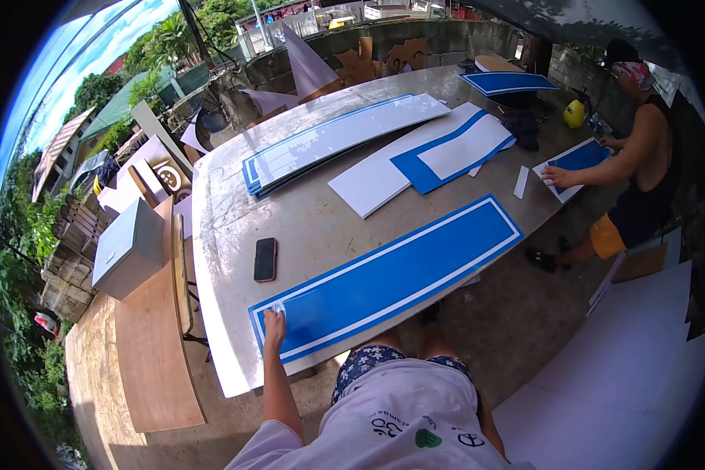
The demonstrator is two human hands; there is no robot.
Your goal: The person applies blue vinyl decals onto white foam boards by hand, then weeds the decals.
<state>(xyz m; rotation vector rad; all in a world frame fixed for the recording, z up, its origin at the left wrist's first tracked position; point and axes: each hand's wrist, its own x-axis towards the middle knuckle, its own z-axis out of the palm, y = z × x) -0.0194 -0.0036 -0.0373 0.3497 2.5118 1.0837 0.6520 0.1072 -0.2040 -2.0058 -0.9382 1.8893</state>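
Note:
A long blue sign panel (392, 274) with a white border line lies flat along the near edge of the table, in front of me. At its left end my left hand (274, 325) is closed in a pinch. Between the fingers is what looks like clear plastic film (277, 306), crinkled and shiny, over the panel's corner. A glossy patch shows on the blue just right of the hand. Of my right arm only a part shows beside my shirt; the hand is hidden. A black phone (265, 259) lies just beyond the panel.
Stacked white and blue panels (345, 141) and a blue-bordered white panel (454, 153) lie farther back on the metal table (219, 227). At right a co-worker (642, 157) has both hands on a smaller blue panel (583, 164). A grey box (129, 247) stands left, on plywood.

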